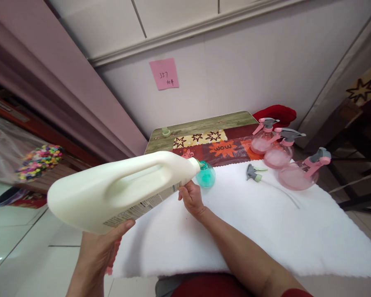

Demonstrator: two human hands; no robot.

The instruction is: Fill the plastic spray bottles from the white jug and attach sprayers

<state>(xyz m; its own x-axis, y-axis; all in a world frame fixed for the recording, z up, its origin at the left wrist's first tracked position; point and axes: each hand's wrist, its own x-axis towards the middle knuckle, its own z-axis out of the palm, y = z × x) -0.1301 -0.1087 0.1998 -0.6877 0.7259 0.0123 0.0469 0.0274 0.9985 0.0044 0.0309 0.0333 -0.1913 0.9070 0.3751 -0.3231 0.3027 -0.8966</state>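
Observation:
A large white jug with a moulded handle lies tilted almost level in the air, its mouth pointing right into the neck of a small teal spray bottle that stands on the white cloth. My left hand is closed under the jug's base and carries it. My right hand is closed on the jug near its neck, just beside the teal bottle. A loose grey spray head with a long dip tube lies on the cloth to the right.
Three pink spray bottles with grey and pink triggers stand at the table's right side. A red cloth lies behind them. A patterned mat covers the far tabletop. A pink note hangs on the wall. A chair stands at right.

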